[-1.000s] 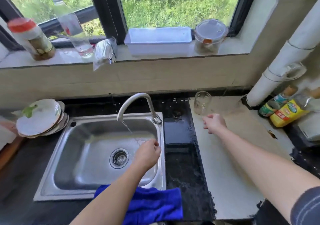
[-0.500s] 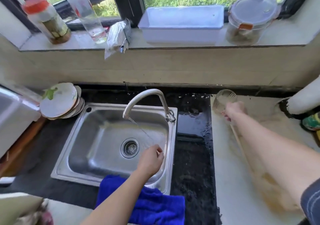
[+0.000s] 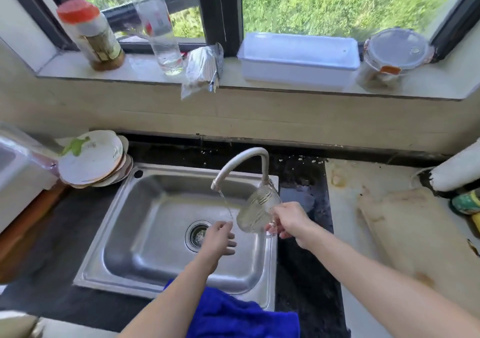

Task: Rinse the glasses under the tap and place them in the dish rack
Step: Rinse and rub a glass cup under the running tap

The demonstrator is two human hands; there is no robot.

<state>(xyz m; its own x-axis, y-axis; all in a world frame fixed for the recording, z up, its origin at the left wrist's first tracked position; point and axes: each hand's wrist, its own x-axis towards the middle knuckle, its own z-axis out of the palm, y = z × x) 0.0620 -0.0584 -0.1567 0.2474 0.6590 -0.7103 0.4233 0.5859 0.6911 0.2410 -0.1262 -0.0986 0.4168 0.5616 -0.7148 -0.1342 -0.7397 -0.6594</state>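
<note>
Right hand (image 3: pixel 291 220): fingers curled on the glass (image 3: pixel 257 211), pinching its side at what looks like a handle.
Left hand (image 3: pixel 219 239): fingers loose and spread beneath the water (image 3: pixel 225 203), holding nothing.
Glass position: in the air over the right side of the sink (image 3: pixel 104 233), just beside the stream and not in it.
Lean: sharply tilted, with the long axis slanting from the tap (image 3: pixel 241 166) base down toward the drain (image 3: pixel 198 233). Blur hides which end is the mouth.
Danger one: it's a thin, wet, one-handed pinch, so a slip drops the glass onto steel.
Danger two: swinging it in could knock the spout.
Danger three: water hitting that slanted wall would spray the counter (image 3: pixel 309 259).
</note>
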